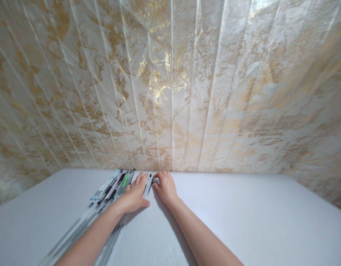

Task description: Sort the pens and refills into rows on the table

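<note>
My left hand [135,195] lies over the right side of a group of pens [115,188], fingers stretched forward and thumb apart, open. Just to its right is a slim pale pen with dark parts [148,184], lying lengthwise on the white table [231,218]. At this pen's right edge, my right hand [165,186] has its fingers curled, with thumb and forefinger tips touching its dark side. The grouped pens lie side by side, pointing away from me; one has a bright green section [126,180]. My left hand and forearm hide part of them.
More slim grey and clear pens [73,232] form a second row nearer me, partly under my left forearm and blurred. A quilted white and gold covering [170,92] rises behind the table's far edge and fills the upper view.
</note>
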`<state>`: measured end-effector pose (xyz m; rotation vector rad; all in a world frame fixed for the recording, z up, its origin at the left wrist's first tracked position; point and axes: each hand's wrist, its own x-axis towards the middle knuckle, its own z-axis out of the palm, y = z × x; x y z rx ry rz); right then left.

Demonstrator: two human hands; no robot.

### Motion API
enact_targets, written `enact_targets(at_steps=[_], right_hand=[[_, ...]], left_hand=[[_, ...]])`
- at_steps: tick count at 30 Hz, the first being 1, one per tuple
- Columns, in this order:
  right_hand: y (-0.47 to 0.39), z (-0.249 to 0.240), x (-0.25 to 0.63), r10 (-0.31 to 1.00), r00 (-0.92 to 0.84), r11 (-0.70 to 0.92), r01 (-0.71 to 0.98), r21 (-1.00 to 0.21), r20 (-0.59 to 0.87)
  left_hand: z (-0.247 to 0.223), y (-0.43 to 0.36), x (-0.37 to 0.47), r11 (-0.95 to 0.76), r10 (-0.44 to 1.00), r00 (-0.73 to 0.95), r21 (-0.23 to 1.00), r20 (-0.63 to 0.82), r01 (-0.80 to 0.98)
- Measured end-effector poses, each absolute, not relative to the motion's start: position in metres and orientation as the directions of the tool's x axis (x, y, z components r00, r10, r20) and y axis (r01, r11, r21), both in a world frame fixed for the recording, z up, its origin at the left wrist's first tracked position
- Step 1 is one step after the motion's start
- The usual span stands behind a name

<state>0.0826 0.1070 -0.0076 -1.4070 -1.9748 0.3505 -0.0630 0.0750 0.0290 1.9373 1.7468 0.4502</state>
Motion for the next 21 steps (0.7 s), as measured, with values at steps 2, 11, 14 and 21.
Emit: enact_targets(at_steps=[2, 11, 14, 21], right_hand=[[0.107, -0.008, 0.083, 0.911, -0.185, 0.380, 0.728, -0.571, 0.369], [0.109, -0.011, 0.084, 0.901, -0.207, 0.404, 0.722, -0.562, 0.381], [0.108, -0.011, 0.084, 0.898, -0.213, 0.410, 0.720, -0.560, 0.384], [0.109, -0.010, 0.083, 0.899, -0.217, 0.409, 0.725, -0.554, 0.381]], left_hand=[[0.031, 0.077, -0.071, -0.117, 0.975, 0.187, 0.440, -0.118, 0.890], [0.024, 0.082, -0.080, -0.177, 0.975, 0.217, 0.433, -0.044, 0.884], [0.022, 0.082, -0.078, -0.186, 0.977, 0.215, 0.443, -0.015, 0.877], [0.016, 0.082, -0.075, -0.208, 0.972, 0.235, 0.434, -0.008, 0.877]])
